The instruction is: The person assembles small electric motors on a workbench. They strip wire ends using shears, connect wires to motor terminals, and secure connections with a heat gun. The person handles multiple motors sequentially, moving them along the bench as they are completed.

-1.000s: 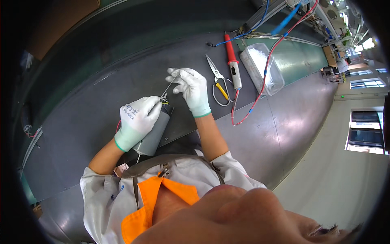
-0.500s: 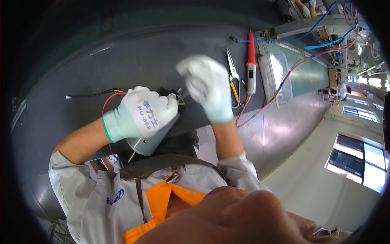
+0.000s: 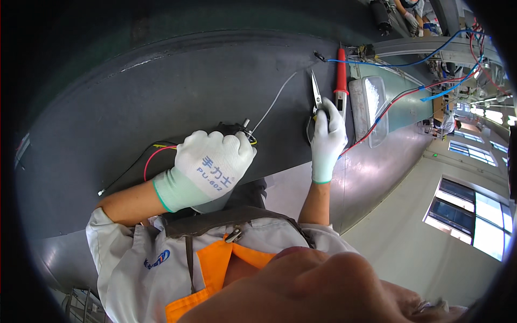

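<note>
My left hand (image 3: pixel 215 164), in a white and pale green glove, is closed around a grey cylindrical motor (image 3: pixel 216 204). The hand hides most of its body. At the motor's far end are a dark part (image 3: pixel 229 128), a short metal stub and a bit of yellow wire. From there a thin pale strip (image 3: pixel 276 99), resembling a cable tie, curves up to the right. Red wire (image 3: pixel 153 158) and black wire (image 3: pixel 125 171) trail out left of the glove. My right hand (image 3: pixel 329 134), also gloved, closes over the handles of the scissors (image 3: pixel 316 89), blades pointing away from me.
Right of the scissors lies a red and grey pen-shaped tool (image 3: pixel 341 75). Beyond it stands a clear plastic tray (image 3: pixel 381 126) of white strips. Red and blue cables (image 3: pixel 401 96) cross on the right. Another person's gloved hand (image 3: pixel 411 20) shows at top right.
My right hand has moved from beside the motor's end to the right, onto the scissors. The pale strip now stands out in view. My left hand keeps its hold on the motor.
</note>
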Action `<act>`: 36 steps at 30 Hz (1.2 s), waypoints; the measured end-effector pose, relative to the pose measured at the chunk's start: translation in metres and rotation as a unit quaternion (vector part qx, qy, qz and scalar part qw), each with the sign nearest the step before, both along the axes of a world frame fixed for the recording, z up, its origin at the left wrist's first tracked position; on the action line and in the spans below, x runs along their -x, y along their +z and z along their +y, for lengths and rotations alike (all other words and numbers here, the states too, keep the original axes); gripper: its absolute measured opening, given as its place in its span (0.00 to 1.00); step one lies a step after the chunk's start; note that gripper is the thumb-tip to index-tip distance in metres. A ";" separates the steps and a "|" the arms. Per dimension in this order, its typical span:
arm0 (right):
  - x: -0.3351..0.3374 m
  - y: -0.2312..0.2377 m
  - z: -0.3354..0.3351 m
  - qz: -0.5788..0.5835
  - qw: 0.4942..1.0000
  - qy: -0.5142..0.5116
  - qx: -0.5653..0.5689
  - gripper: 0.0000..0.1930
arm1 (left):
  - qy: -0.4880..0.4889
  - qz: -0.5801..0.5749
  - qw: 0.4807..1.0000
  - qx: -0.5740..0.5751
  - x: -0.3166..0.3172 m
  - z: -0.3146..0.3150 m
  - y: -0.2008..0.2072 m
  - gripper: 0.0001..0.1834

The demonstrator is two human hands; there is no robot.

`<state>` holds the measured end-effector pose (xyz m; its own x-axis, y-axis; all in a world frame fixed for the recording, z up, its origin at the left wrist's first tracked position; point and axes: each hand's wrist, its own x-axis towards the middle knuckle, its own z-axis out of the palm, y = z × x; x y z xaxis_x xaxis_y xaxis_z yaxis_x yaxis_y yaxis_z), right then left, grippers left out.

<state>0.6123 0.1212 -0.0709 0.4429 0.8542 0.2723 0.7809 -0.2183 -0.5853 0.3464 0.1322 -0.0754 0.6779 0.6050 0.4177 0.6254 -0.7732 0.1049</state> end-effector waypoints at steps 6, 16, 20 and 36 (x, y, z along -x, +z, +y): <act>-0.019 -0.060 -0.030 -0.225 0.972 0.064 0.001 0.23 | -0.028 -0.054 0.998 0.035 -0.002 0.011 0.004 0.11; 0.030 -0.039 -0.061 -0.203 0.962 0.178 0.048 0.29 | 0.015 -0.102 0.979 0.175 0.001 0.017 0.011 0.09; 0.020 -0.032 -0.100 -0.155 0.964 0.185 0.109 0.33 | -0.019 -0.130 0.975 0.182 0.002 0.029 0.017 0.08; -0.003 0.012 -0.103 0.396 0.892 0.113 0.188 0.41 | -0.096 -0.318 0.682 0.651 0.002 0.082 0.011 0.16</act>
